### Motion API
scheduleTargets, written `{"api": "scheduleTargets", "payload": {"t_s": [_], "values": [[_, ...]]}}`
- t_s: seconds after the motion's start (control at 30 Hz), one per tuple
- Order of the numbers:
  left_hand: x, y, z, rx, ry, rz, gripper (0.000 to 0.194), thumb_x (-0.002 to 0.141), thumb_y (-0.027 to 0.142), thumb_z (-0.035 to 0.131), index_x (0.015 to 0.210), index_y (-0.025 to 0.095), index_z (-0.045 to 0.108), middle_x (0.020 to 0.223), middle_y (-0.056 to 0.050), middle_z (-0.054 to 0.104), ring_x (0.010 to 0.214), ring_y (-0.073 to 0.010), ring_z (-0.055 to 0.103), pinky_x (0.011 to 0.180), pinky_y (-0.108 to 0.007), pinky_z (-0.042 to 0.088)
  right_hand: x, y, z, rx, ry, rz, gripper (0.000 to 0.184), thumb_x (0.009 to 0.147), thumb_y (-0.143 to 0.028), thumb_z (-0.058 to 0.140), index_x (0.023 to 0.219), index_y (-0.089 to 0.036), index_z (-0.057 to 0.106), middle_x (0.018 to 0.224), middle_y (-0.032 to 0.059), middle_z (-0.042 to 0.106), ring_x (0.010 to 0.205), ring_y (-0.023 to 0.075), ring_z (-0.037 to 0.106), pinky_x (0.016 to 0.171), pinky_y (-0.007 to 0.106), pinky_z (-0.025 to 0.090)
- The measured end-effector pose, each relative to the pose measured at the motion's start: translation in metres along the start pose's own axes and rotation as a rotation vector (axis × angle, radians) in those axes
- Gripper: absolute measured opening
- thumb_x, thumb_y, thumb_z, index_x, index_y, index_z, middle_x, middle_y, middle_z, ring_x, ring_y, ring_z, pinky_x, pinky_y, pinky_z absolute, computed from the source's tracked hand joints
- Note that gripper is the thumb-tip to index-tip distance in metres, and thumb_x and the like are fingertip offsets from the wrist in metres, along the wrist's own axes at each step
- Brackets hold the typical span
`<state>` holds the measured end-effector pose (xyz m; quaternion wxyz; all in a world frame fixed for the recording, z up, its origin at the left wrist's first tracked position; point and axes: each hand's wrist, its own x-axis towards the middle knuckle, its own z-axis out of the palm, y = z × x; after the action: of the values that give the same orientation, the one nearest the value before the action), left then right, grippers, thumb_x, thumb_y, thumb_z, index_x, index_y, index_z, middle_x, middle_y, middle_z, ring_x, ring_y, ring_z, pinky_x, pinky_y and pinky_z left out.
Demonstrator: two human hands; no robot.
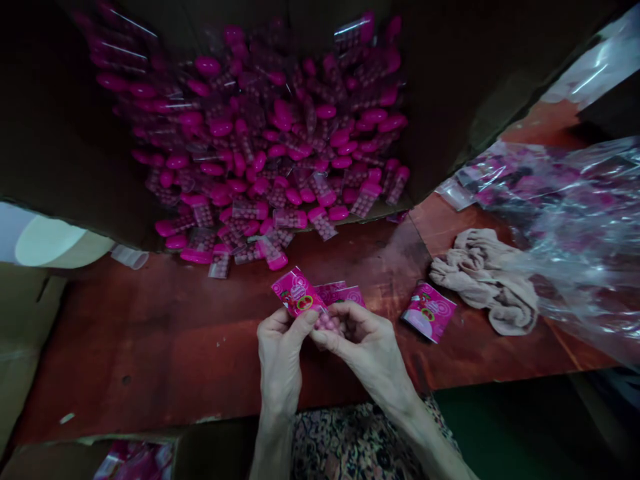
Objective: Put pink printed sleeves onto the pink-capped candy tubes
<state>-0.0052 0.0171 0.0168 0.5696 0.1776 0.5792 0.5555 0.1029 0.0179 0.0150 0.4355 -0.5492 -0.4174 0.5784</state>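
Between my two hands, just above the near part of the table, is a clear container of small pink balls [327,322] with a printed pink sleeve [299,292] at its upper left end. My left hand [284,343] pinches the sleeve with thumb and fingers. The fingers of my right hand [367,340] close round the container's lower right end. Right behind them lie a couple more pink printed sleeves [345,292], partly hidden by my right hand. Farther right, a stack of pink sleeves [429,311] rests on the table.
A big cardboard box [450,100] on the red-brown table [165,333] spills many pink-capped candy containers [270,167]. To the right are a crumpled beige cloth [487,280] and a clear plastic bag [590,233]. A white bowl [60,243] stands left; a carton of pink packs [135,460] sits below.
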Motion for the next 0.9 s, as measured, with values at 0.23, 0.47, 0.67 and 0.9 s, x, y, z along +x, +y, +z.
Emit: {"api": "scheduleTargets", "payload": {"t_s": [0.23,0.47,0.67,0.9], "values": [[0.004,0.004,-0.004,-0.136,-0.013,-0.063,0.016,0.064,0.029,0.074,0.067,0.014,0.070,0.059,-0.002,0.067,0.051,-0.0102,0.056,0.055,-0.022,0.045,-0.002,0.005,0.002,0.320,-0.112,0.138,0.036,0.051,-0.016,0.081,0.082,-0.021,0.065,0.069,-0.0031,0.066,0.061,0.0109,0.062,0.064,0.024,0.054],[-0.011,0.002,0.008,-0.164,-0.074,-0.145,0.014,0.058,0.024,0.078,0.061,0.014,0.069,0.056,-0.001,0.066,0.050,-0.0087,0.055,0.053,-0.020,0.045,-0.004,0.007,0.001,0.168,0.052,0.037,0.025,0.053,-0.023,0.081,0.066,-0.019,0.059,0.056,-0.0044,0.061,0.045,0.0085,0.054,0.042,0.019,0.046],[-0.013,0.001,0.004,-0.199,-0.090,-0.194,0.017,0.055,0.026,0.080,0.059,0.013,0.070,0.057,-0.001,0.067,0.053,-0.0081,0.056,0.055,-0.018,0.046,-0.001,0.010,-0.003,0.010,0.034,-0.039,0.031,0.060,-0.035,0.078,0.057,-0.019,0.051,0.046,-0.0072,0.049,0.035,0.0060,0.041,0.032,0.018,0.035],[-0.015,-0.003,0.000,-0.254,-0.074,-0.239,0.017,0.056,0.024,0.081,0.061,0.012,0.069,0.058,-0.001,0.067,0.055,-0.0057,0.056,0.060,-0.015,0.045,-0.003,0.014,-0.001,-0.258,0.052,-0.316,0.032,0.071,-0.034,0.071,0.053,-0.018,0.050,0.046,-0.0068,0.047,0.040,0.0058,0.039,0.038,0.018,0.032]]}}
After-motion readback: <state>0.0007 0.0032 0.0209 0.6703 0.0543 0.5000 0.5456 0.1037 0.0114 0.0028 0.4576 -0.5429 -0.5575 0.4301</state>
